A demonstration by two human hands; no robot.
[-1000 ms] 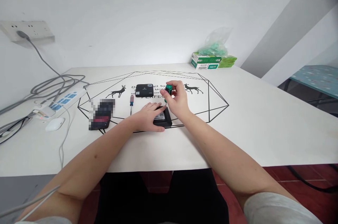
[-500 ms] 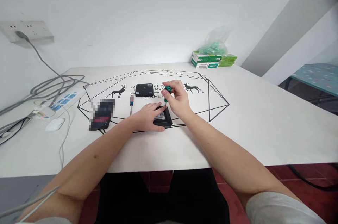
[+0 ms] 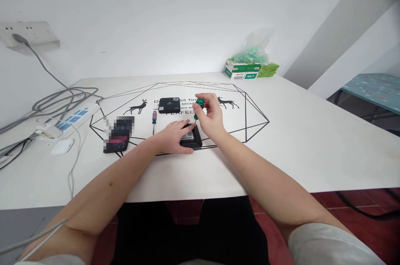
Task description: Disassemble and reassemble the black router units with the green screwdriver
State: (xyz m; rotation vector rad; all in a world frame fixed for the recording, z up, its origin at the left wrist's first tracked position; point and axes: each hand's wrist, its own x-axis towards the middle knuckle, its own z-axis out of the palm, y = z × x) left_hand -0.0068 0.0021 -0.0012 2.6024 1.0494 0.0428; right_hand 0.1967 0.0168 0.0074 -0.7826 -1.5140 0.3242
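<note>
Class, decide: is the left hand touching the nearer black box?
Touching. The head view shows the left hand lying across the nearer black box, its index finger resting on top.

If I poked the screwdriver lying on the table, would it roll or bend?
The screwdriver might roll, since its handle looks roundish, probably curving, because the handle is fatter than the shaft. That shaft looks metallic, so likely stiff.
</note>
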